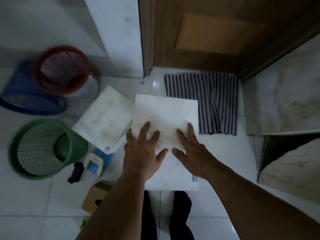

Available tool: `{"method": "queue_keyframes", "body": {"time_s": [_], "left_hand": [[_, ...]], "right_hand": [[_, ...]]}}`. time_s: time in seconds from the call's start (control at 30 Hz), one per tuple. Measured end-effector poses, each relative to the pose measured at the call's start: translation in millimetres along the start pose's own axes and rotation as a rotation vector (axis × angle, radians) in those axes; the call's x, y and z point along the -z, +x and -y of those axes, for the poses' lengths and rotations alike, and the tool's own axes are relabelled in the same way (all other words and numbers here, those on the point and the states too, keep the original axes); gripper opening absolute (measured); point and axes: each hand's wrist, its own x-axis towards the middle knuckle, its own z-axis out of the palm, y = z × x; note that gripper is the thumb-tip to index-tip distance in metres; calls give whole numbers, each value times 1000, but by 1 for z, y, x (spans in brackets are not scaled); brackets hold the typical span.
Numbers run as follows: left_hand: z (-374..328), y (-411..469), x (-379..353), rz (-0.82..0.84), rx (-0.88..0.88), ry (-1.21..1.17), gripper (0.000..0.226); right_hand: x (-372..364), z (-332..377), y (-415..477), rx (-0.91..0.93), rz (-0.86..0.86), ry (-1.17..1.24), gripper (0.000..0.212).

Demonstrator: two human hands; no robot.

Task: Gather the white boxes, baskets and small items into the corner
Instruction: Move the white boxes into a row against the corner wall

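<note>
Both forearms reach forward from the lower edge, dark-trousered legs [180, 213] below them. Left hand [142, 149] and right hand [192, 149] lie palm down, side by side, on top of the big white box [166, 111]; fingers straight and spread, thumbs pointing toward each other, nothing gripped. Box sits on the tile floor [225, 161] straight ahead, its far right corner overlapping a striped mat [216, 101] that lies before a brown door [207, 32]. Small label at the box's near right edge, unreadable. Second white box [103, 116], smaller and grubbier, lies angled just left of the first, edges touching or nearly so. Green basket [43, 148] on its side at left, mouth toward the camera, close to the small box's near corner. Farther back, near the foot of a white wall [117, 32], a red basket [63, 70] overlaps a blue basket [26, 96] that lies tipped over; both blurred. Small items between green basket and left forearm: a blue-and-cream object [97, 161] tucked under the small box's corner, a black object [76, 172] just beside it, a cardboard box [97, 196] partly hidden by the left arm. Bit of bright green [84, 222] shows at the arm's edge; cannot tell what it is.
</note>
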Motion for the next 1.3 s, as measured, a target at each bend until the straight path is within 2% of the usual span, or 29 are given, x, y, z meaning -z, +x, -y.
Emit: {"method": "queue_keyframes", "body": {"time_s": [0.2, 0.37, 0.5, 0.6, 0.73, 0.8, 0.83, 0.93, 1.13, 1.3], "left_hand": [[-36, -46, 163, -176, 27, 26, 67], [-62, -90, 269, -304, 107, 48, 66], [-82, -110, 318, -408, 244, 48, 68], [-95, -122, 336, -500, 370, 6, 67], [-113, -146, 342, -628, 553, -141, 63], [-118, -168, 342, -691, 640, -193, 62], [-118, -182, 342, -726, 694, -229, 62], [-108, -231, 340, -837, 859, -304, 63], [-83, -385, 312, -928, 1236, -275, 66], [-112, -562, 242, -958, 1602, -274, 74]], "right_hand": [[132, 80, -87, 157, -180, -83, 71], [207, 135, -154, 269, -280, -94, 69], [253, 163, -180, 342, -338, -172, 65], [276, 180, -190, 458, -497, -315, 63], [297, 204, -213, 607, -528, -282, 61], [295, 217, -224, 752, -645, -431, 57], [289, 226, -232, 763, -639, -459, 55], [263, 259, -254, 782, -550, -501, 62], [158, 325, -345, 1142, -360, -565, 62], [22, 340, -472, 1476, -161, -693, 64]]}}
